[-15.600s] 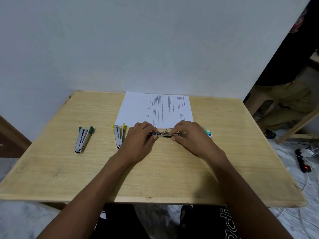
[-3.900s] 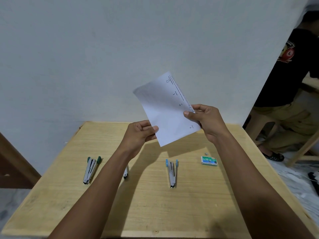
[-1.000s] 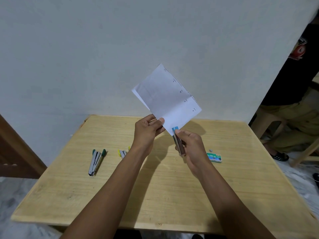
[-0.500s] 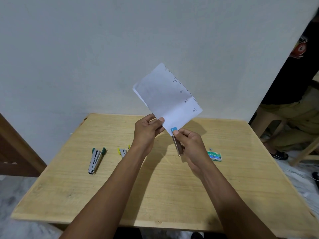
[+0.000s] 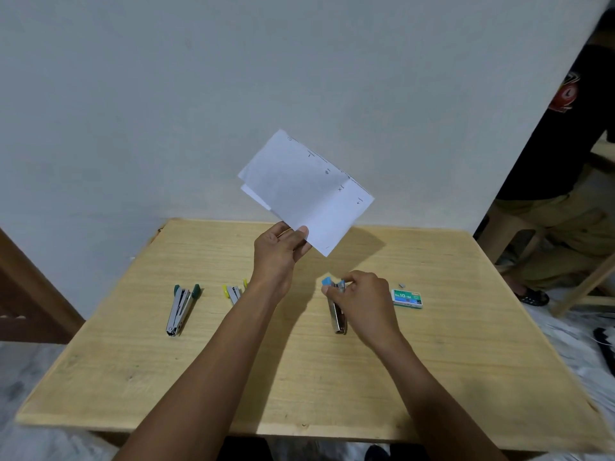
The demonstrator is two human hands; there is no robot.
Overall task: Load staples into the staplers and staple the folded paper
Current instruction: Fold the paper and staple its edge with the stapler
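Note:
My left hand (image 5: 278, 257) pinches the lower edge of the folded white paper (image 5: 304, 191) and holds it up above the wooden table (image 5: 432, 361). My right hand (image 5: 362, 301) grips the blue-tipped stapler (image 5: 336, 311) low over the table, right of centre; whether the stapler touches the wood I cannot tell. A green-tipped stapler (image 5: 181, 309) lies on the left. The yellow-tipped stapler (image 5: 233, 292) lies beside my left forearm, partly hidden by it. A small green staple box (image 5: 407, 298) sits just right of my right hand.
A white wall rises right behind the table. A person in a black shirt sits at the far right (image 5: 565, 181) beside a wooden stool leg (image 5: 585, 287). A tiny loose piece (image 5: 401, 285) lies above the staple box.
My right hand has come down from the paper's lower corner with the blue-tipped stapler to the table. The paper stays raised in my left hand.

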